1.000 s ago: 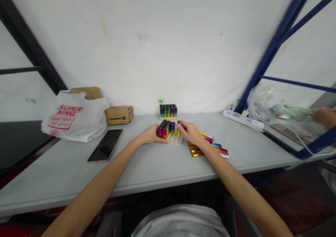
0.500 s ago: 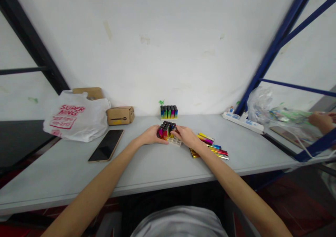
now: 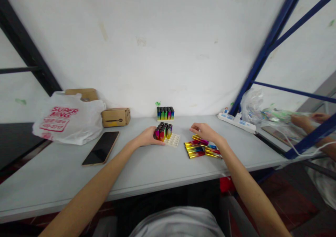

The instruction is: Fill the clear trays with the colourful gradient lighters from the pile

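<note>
1. Grip: the right hand point(image 3: 206, 131) is loosely open, palm down, with nothing seen in it. It sits over the loose lighters point(image 3: 201, 147) lying flat on the bench point(image 3: 157, 167); whether it touches them I cannot tell.
2. Half a second ago this hand was at the white tray point(image 3: 175, 140), among the standing lighters point(image 3: 163, 132). It has since drawn back to the right, so it has left the tray empty-handed and is at the pile.
3. The left hand point(image 3: 149, 138) has stayed cupped against the tray's left side. Its fingers are hidden behind the standing lighters, so how tightly it holds cannot be told.
4. The standing lighters crowd the tray's left part, and the pockets on its right are bare.
5. Farther out, a second set of lighters point(image 3: 165, 113) stands by the wall. A phone point(image 3: 101, 152), a box point(image 3: 115, 117) and a plastic bag point(image 3: 68, 119) lie to the left, and a power strip point(image 3: 236, 120) to the right.
6. Another person's hands point(image 3: 301, 119) work at the far right, well apart.
</note>
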